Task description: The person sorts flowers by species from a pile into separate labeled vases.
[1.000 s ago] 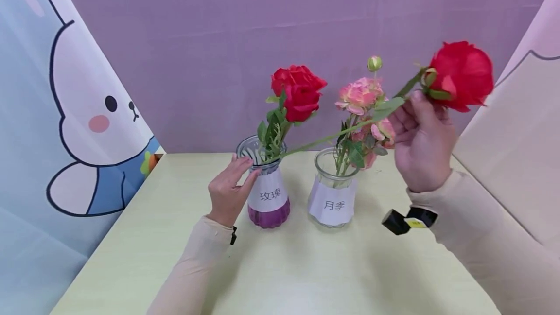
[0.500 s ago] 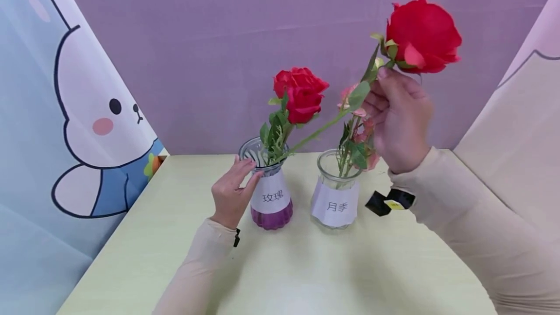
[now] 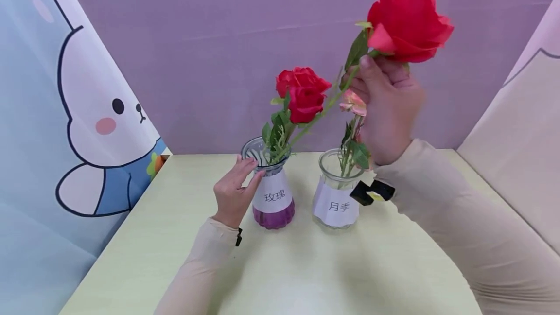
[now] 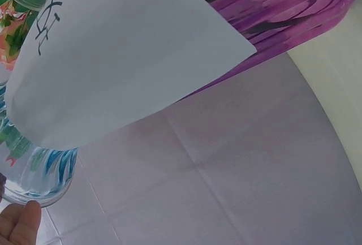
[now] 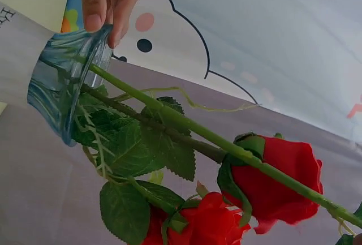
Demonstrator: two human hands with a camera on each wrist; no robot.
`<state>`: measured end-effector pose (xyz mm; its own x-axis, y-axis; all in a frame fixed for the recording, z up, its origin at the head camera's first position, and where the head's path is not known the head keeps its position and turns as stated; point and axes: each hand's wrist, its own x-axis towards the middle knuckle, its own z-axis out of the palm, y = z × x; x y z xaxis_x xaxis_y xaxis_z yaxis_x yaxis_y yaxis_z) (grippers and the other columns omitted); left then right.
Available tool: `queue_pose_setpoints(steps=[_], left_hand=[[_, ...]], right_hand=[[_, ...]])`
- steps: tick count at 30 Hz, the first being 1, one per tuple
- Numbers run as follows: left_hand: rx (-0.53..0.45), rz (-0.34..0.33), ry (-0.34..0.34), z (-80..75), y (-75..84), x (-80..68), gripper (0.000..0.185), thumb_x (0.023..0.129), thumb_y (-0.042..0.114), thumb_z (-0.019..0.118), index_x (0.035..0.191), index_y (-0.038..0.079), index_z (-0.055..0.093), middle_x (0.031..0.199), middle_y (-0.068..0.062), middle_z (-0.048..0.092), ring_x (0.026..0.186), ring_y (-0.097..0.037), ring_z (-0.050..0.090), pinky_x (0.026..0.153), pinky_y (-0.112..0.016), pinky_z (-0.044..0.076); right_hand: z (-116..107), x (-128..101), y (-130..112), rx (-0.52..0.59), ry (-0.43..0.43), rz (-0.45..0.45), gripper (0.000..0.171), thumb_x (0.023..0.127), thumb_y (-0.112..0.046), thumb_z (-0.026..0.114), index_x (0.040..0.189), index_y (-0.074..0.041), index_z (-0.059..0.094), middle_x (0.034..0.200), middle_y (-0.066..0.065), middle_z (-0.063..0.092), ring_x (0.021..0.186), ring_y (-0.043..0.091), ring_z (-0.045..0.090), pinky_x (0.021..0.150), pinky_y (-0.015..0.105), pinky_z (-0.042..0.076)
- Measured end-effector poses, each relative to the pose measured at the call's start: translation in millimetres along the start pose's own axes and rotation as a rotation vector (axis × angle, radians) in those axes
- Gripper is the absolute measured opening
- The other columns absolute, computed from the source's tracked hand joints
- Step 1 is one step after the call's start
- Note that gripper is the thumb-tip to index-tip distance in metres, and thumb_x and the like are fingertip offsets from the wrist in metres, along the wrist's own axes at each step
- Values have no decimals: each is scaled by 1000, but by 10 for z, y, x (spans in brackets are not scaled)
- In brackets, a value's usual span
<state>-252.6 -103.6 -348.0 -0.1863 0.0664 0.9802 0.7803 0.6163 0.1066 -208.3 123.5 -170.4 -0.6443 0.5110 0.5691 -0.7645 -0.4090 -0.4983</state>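
Pinching red rose (image 3: 407,21) by green stem – right hand (image 3: 387,106); left hand (image 3: 234,191), fingers straight, touching purple-based vase (image 3: 272,193).

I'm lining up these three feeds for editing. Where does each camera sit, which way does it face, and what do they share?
Head: worn high, facing forward and down at the table; shows both sleeves, the left hand on the purple vase, and the right hand holding the rose.
Left wrist: close under the vase's paper label; one fingertip shows.
Right wrist: looks along the rose stem to the vase mouth; left fingers show.
Shared: the purple vase.
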Motion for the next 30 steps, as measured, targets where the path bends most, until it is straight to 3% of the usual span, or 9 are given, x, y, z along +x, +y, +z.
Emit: queue_pose_setpoints(steps=[3,6,12,15,19,22,25,30], left_hand=[[-4,4,-1,6,10,3,41,93,31,62,89,-8,72,90,-22,71,83,-36,70,87,-39,52],[-11,5,7,12,17,6,40,93,30,62,89,-9,72,90,-21,71,82,-36,70,87,-40,52],[-17,11,10,47,32,-3,41,93,30,61,90,-9,72,90,-21,71,83,-36,70,86,-42,52],[-23,6,7,56,39,-2,40,93,29,62,89,-9,71,90,-22,71,84,-36,70,87,-42,51],[-14,11,-1,48,43,11,41,93,31,62,89,-9,72,90,-22,71,84,-36,70,87,-42,52],[-1,23,-7,36,42,18,41,93,32,61,89,-8,72,90,-21,71,84,-36,70,86,-42,52],[-3,20,-10,37,41,11,41,93,31,61,90,-8,72,90,-21,71,84,-36,70,87,-42,52],[-6,15,0,57,37,-3,41,93,31,61,90,-8,72,90,-22,71,83,-36,70,87,-42,52]], right_hand=[[55,-1,45,4,6,-37,1,84,6,66,83,6,67,69,11,65,57,20,65,67,29,58],[75,-22,98,-32,-14,-36,8,84,6,66,80,0,69,69,9,66,57,18,64,67,28,58],[-13,-124,237,-190,-108,-51,3,84,3,69,87,4,71,73,4,69,61,17,66,68,28,57],[-69,-202,303,-275,-170,-64,11,84,1,69,93,7,71,74,2,70,64,18,67,71,30,57],[-128,-339,402,-436,-240,-67,10,84,0,70,88,9,69,63,-2,65,65,13,67,70,27,56],[-161,-433,481,-498,-283,-38,14,84,-2,71,91,10,68,61,-2,63,65,11,67,69,26,56],[-173,-488,550,-456,-294,38,21,84,0,70,102,9,68,72,4,69,67,12,68,72,29,57],[-159,-527,675,-452,-300,129,19,83,-1,72,98,10,70,81,10,73,68,13,69,73,32,58]])
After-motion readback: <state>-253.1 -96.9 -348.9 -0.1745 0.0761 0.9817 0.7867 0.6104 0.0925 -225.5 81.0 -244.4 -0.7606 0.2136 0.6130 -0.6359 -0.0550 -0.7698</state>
